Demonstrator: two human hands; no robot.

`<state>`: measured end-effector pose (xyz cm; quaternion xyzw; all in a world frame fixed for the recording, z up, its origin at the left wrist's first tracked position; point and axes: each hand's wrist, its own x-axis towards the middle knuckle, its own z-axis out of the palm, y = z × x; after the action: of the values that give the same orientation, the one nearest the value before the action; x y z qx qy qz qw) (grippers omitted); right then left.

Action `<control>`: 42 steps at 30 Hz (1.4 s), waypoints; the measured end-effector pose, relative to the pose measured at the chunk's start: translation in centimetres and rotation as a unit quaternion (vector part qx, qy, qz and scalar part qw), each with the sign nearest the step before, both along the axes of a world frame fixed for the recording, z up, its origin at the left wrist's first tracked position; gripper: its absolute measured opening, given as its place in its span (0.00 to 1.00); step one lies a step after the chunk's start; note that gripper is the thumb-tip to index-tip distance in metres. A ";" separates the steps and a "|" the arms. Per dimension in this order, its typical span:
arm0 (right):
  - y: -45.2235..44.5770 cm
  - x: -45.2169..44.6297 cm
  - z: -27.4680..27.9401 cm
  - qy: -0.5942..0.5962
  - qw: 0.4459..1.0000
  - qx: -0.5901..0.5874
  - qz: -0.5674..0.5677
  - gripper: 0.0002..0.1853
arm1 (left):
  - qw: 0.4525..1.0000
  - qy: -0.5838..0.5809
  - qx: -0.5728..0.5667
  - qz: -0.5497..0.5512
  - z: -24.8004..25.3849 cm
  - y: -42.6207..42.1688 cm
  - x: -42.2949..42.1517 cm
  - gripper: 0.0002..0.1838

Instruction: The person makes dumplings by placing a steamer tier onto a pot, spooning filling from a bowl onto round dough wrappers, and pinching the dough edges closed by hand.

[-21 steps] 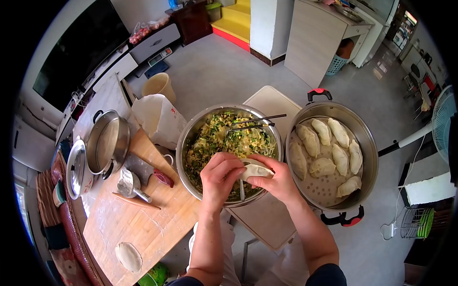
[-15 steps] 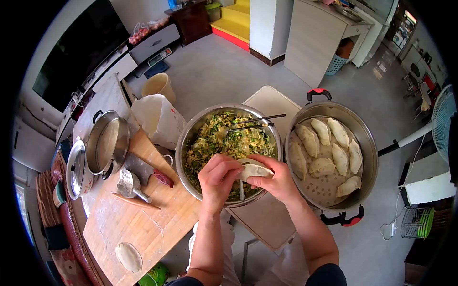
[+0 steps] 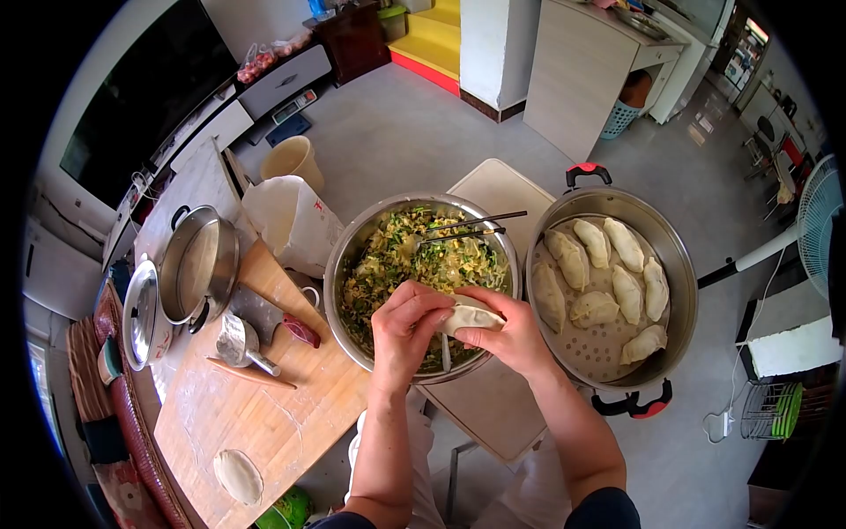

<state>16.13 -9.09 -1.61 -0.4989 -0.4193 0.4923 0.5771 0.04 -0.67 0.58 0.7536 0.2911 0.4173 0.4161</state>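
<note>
The left hand (image 3: 402, 323) has edged slightly inward, pinching the dumpling's (image 3: 472, 316) edge — the right hand (image 3: 518, 335) grips its other end — above the bowl (image 3: 332, 295), likely to catch stray filling (image 3: 414, 236); the pot (image 3: 684, 300) stands right, seemingly for easy reach.

It is a home, with a TV (image 3: 145, 84), a sofa (image 3: 134, 397), yellow stairs (image 3: 430, 48) and a fan (image 3: 818, 229) sharing one room with kitchen things: a bowl (image 3: 335, 300) of filling (image 3: 423, 225), a pot (image 3: 592, 356) of dumplings (image 3: 628, 294) and a floury board (image 3: 322, 379).
</note>
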 end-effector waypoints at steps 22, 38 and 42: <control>-0.1 -0.2 -0.1 -0.050 0.999 0.018 -0.009 0.28 | 0.998 0.008 0.058 0.000 -0.9 0.0 0.1 0.11; 0.0 -0.3 0.1 -0.015 1.000 0.023 -0.013 0.29 | 0.992 0.056 0.114 -0.019 -0.9 0.6 -0.3 0.24; 0.0 0.5 0.3 0.082 0.997 0.003 0.002 0.31 | 0.993 -0.083 -0.083 -0.014 -1.0 2.0 -1.3 0.71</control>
<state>16.67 -9.09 -1.29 -0.4545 -0.3733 0.5307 0.6103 -1.27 1.29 -0.42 0.6829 0.2787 0.4471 0.5061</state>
